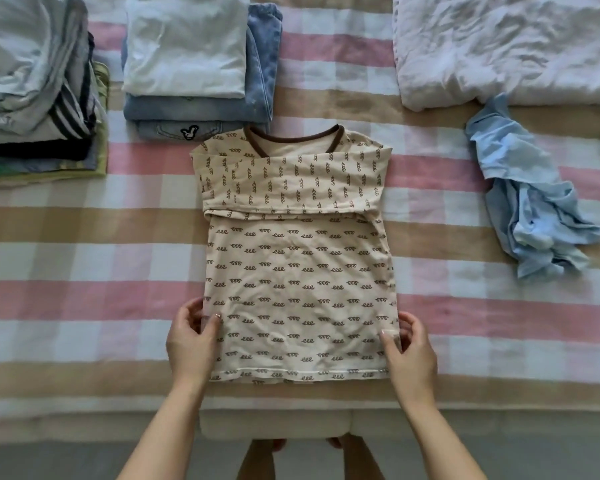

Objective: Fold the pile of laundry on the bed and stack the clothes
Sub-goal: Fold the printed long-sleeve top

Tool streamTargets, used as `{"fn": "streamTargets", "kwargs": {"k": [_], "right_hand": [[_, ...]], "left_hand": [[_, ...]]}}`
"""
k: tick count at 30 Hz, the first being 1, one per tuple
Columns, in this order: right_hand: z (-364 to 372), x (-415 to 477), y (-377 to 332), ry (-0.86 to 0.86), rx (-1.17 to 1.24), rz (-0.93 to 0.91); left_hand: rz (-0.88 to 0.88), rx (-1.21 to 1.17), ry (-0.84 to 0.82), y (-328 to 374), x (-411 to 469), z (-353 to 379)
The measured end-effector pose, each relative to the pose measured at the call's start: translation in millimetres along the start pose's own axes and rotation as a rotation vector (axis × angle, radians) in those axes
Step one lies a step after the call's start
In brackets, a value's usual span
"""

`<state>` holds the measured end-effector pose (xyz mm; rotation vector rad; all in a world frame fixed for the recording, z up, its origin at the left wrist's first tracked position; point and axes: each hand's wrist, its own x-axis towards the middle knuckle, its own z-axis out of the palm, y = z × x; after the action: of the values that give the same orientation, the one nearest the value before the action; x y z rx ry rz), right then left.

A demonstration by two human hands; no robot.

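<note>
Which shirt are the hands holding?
The cream shirt with brown squiggles; the left hand and right hand pinch its lower sides. The crumpled blue garment lies untouched.

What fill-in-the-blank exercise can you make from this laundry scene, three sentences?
1. The left hand and right hand pinch the side edges of the cream patterned shirt near its ____ hem.
2. The shirt's collar trim is ____.
3. The crumpled garment lying right of the shirt is light ____.
Missing words: bottom; brown; blue.
</note>
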<state>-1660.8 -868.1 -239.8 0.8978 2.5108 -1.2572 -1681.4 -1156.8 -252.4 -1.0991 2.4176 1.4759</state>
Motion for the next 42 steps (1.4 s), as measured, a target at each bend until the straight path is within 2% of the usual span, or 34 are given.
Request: {"fn": "streamTargets", "kwargs": {"k": [3,6,8,13,18,20,24,29,33,37,42], "right_hand": [[-3.7,-10.8,14.9,0.037,0.046,0.046],[-8.8,-11.8,25.8,0.106,0.079,0.070],[-10.6,-12.7,30.9,0.100,0.052,0.062],[-20.1,-9.5,36.2,-0.072,0.120,-0.018],[-41.7,-6.4,46.2,-0.356,-0.010,-0.160],[-45.0,-3.2,46.7,-0.399,0.006,-0.150],[-49.8,8.1,36.1,-0.414,0.214,-0.068],[-60.9,29.7,-0.1,-0.386,0.336,-0.136],[-63.1,50.5,-37.5,-0.332,0.473,-0.158],[-55.4,81.0,-73.1,-0.280,0.505,-0.219],[-34.3,133.7,-113.0,-0.183,0.496,-0.240]], "left_hand": [[-0.019,-0.007,0.002,-18.6,-10.8,-5.6],[-0.032,-0.044,0.077,-31.4,-14.1,-10.5],[-0.065,-0.094,0.041,-36.1,-17.9,-12.3],[-0.083,-0.166,-0.079,-38.3,-21.1,-22.8],[-0.139,-0.194,-0.395,-41.5,-25.3,-46.8],[-0.121,-0.216,-0.453,-38.9,-25.1,-52.1],[-0.111,-0.370,-0.405,-25.3,-16.4,-53.8],[0.058,-0.419,-0.371,6.7,0.2,-48.7],[0.088,-0.473,-0.290,25.0,20.0,-39.0],[0.120,-0.482,-0.233,51.3,43.0,-25.4],[0.198,-0.433,-0.051,94.0,82.3,-4.0]]}}
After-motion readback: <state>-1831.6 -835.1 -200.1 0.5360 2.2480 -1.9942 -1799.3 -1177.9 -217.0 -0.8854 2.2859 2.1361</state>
